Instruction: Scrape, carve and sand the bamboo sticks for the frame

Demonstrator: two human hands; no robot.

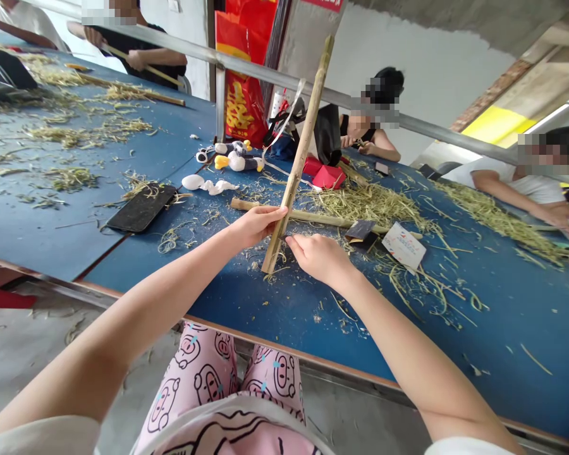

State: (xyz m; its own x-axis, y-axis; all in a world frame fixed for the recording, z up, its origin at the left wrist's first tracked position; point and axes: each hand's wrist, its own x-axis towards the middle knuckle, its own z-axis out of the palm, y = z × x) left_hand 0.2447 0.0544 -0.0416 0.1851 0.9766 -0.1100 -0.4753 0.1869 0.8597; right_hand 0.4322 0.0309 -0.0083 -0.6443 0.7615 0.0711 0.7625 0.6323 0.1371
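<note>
A long pale bamboo stick stands tilted on the blue table, its lower end resting on the surface. My left hand is wrapped round the stick's lower part. My right hand sits just to the right of the stick's base, fingers curled in a pinch near it; what they hold is too small to make out. A second stick lies flat behind my hands. Pale shavings are heaped beyond it.
A black phone lies to the left, white scraps and a toy duck behind it. A small card and red boxes lie to the right. Other people work at the far side. A metal rail crosses above.
</note>
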